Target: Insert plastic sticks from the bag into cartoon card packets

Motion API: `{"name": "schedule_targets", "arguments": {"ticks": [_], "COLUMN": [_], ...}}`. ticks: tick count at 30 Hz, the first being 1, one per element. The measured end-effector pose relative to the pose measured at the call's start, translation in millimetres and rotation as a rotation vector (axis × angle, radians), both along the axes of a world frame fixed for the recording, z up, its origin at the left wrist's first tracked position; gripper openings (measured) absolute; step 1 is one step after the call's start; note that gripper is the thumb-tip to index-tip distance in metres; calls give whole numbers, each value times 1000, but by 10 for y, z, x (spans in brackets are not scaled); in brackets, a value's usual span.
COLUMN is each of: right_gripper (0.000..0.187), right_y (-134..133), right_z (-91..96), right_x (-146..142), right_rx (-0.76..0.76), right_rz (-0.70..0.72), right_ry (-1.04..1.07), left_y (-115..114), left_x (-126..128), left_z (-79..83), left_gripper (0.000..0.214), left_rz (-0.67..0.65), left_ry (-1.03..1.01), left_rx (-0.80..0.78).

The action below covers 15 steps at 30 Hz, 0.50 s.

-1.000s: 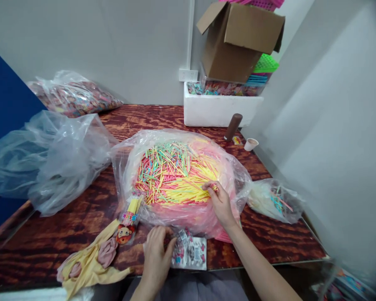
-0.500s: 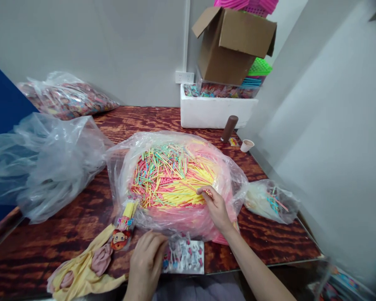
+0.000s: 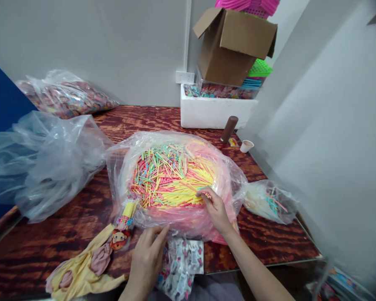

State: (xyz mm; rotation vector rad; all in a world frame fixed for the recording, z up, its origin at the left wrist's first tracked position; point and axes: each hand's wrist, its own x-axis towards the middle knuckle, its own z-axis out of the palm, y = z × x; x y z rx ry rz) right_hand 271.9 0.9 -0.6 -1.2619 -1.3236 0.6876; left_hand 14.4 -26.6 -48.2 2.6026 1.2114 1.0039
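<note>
A large clear plastic bag (image 3: 233, 175) lies opened out, full of thin pink, yellow and green sticks (image 3: 163, 175). Over its right front part, my right hand (image 3: 215, 209) is closed round a small bundle of sticks, their ends showing by the fingers. My left hand (image 3: 147, 257) is in front of the bag, thumb and fingers closed at the upper edge of a printed plastic packet (image 3: 177, 282); the fingertips are partly hidden. That packet overlaps another printed packet (image 3: 196, 256) at the table edge. Left of them lies a filled packet of yellow sticks (image 3: 123, 225) with a cartoon face.
A yellow and pink cloth (image 3: 87, 267) lies front left. Loose clear plastic (image 3: 59, 163) and a bag of printed packets (image 3: 72, 98) are behind it. A white foam box (image 3: 217, 113) bears a carton (image 3: 228, 50). A brown bottle (image 3: 229, 128), paper cup (image 3: 246, 146) and small bag (image 3: 269, 202) stand right.
My left hand has turned slightly, and a printed packet beside it has shifted down over the table's front edge. My right hand has stayed nearly still with its bundle.
</note>
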Motion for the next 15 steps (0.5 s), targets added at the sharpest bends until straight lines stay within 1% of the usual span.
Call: {"name": "schedule_targets", "arguments": {"ticks": [2,4,6,7,8,10,13,15], "right_gripper": [16,16,16,16,16,16,17,17], "right_y": [-5,-9,-16,-20,-24,-32,-33,-24], "right_z": [-14,-25,-27,-24,-20,-12,-20,-41], "right_x": [-1,-4,-7,-8,-8,-5,2,3], "right_rx": [3,10,17,18,19,20,17,17], "right_rz": [-3,-1,0,1,4,5,2,-1], "right_ry": [-6,-10,-12,-12,-13,-15,-22,-25], "left_y": [6,14,20,22,22,20,-14,-79], "left_x": [-14,-3,22,30,28,-17,-166,-260], "left_z": [-66,-95,-70,-31,26,191,474,591], "left_gripper": [32,23,15,12,11,9,11,21], "left_rz": [25,34,45,49,53,53,20,-60], "left_ry": [-15,-58,-115,-146,-177,-244,-303,-295], "left_rx": [7,10,6,0,-16,-79,-279,-421]}}
